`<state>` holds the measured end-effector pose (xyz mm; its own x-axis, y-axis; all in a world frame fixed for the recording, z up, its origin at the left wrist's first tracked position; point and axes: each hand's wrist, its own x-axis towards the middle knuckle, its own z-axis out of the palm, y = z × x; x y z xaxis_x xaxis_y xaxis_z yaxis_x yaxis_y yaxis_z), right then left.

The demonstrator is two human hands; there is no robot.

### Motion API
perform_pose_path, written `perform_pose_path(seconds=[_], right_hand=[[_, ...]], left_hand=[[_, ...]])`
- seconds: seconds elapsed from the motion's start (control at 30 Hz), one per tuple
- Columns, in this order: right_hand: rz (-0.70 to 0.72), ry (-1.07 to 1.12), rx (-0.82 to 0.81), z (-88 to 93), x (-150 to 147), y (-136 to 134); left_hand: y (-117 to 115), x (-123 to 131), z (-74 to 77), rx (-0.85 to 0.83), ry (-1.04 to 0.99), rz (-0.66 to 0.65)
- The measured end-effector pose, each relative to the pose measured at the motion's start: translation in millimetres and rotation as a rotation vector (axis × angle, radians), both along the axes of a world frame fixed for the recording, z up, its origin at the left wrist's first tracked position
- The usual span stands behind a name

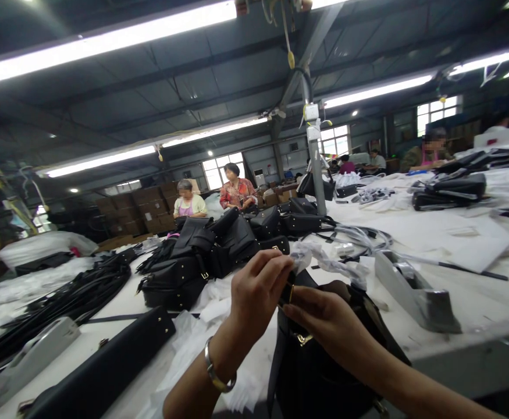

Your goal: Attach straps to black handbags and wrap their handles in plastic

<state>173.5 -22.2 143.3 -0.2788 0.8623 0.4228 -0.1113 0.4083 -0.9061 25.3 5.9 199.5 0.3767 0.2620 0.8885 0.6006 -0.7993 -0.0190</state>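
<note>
My left hand (258,288) is closed, its fingertips pinched at a short black strap (287,291) and at the end of a crumpled clear plastic wrap (319,256). Thumb and fingers of my right hand (330,320) press on the same strap from the other side, beside a thin gold metal piece (292,293). Below both hands a black handbag (324,378) with a gold clasp (303,338) stands at the table's near edge. My fingers hide part of the strap.
Black bags (219,241) are heaped on the white table (433,233). A grey tape dispenser (415,291) stands at right, another (31,366) at left near a black bag piece (106,366). Black straps (75,291) lie far left. A metal post (316,169) rises midway; co-workers (238,192) are beyond.
</note>
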Motion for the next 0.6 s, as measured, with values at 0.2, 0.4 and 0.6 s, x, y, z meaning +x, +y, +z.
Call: perform_pose_path(seconds=[0.2, 0.4, 0.6], right_hand=[[-0.169, -0.124, 0.137, -6.3, -6, 1], [-0.206, -0.132, 0.221, -8.8, -8, 4], [-0.237, -0.133, 0.240, -6.9, -10, 3]], left_hand=[[-6, -18, 2.4, 0.138, 0.130, 0.048], [-10, -24, 8.6, 0.209, 0.134, 0.005], [-11, -22, 1.1, 0.213, 0.192, -0.021]])
